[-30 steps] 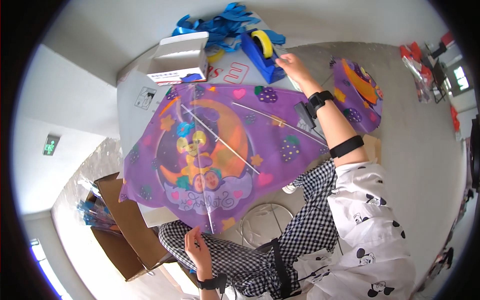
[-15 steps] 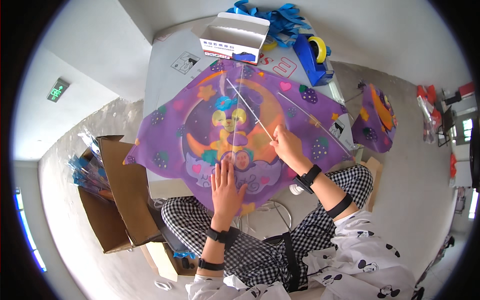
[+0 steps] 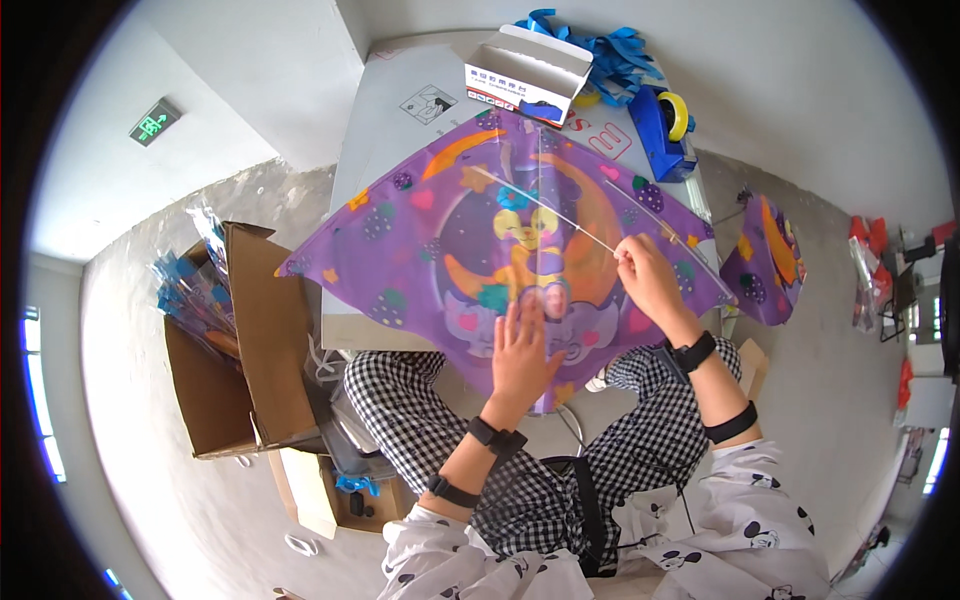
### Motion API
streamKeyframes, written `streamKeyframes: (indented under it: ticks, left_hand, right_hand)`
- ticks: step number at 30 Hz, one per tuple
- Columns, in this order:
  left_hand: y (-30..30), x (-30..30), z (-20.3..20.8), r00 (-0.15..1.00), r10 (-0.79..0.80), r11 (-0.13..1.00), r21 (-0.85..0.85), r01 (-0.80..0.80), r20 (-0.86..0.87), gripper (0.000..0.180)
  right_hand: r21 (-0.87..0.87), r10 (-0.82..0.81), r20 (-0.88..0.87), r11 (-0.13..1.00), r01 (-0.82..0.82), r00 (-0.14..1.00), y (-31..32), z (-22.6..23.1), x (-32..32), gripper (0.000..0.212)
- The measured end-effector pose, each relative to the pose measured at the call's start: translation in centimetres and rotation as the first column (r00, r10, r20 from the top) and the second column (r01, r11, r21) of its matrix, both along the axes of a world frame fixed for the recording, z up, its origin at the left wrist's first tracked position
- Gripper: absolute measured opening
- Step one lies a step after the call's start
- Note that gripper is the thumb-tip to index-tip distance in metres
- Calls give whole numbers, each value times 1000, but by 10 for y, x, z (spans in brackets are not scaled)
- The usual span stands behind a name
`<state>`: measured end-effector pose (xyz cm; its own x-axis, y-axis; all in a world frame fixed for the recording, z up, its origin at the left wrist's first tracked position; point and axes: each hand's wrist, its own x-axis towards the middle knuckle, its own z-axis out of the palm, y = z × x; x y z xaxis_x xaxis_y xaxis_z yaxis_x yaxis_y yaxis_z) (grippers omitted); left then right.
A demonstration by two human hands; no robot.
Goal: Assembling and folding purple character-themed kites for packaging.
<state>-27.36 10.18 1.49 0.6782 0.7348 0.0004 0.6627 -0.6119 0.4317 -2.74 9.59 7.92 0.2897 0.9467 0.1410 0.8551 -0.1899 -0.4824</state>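
A purple kite (image 3: 395,268) printed with a yellow bear, orange moons and berries is spread over the table, its lower point hanging toward my lap. My left hand (image 3: 522,362) lies flat on its lower middle, fingers stretched out. In my right hand (image 3: 650,278) the fingers are pinched on the near end of a thin white rod (image 3: 548,210). The rod slants across the kite toward the upper left, with a small joint partway along. Another thin rod (image 3: 660,222) runs along the kite's right edge.
At the table's far side stand a small open carton (image 3: 522,78), a heap of blue strips (image 3: 615,60) and a blue tape dispenser (image 3: 662,140). A large cardboard box (image 3: 275,340) holding packaged items is on the left. Another purple printed piece (image 3: 765,265) hangs at right.
The rod has swung to a flatter slant, its held end moving right with my right hand. My left hand stays flat on the kite. The whole view has shifted.
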Motion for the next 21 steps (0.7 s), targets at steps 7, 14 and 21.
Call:
streamKeyframes:
  ticks: [7,14,21]
  left_hand:
    - [0,-4,-3,960,-174,976,-93,198,218,70]
    - [59,-53,-8,984,145,989,25,-149,101,73]
    - [132,-66,-6,942,29,998,-66,-8,334,44]
  right_hand:
    - [88,295,-15,952,-293,955,23,38,-50,5]
    - [81,442,74,891,-447,894,98,24,-103,2]
    - [45,500,-14,865,-499,866,189,-37,-136,3]
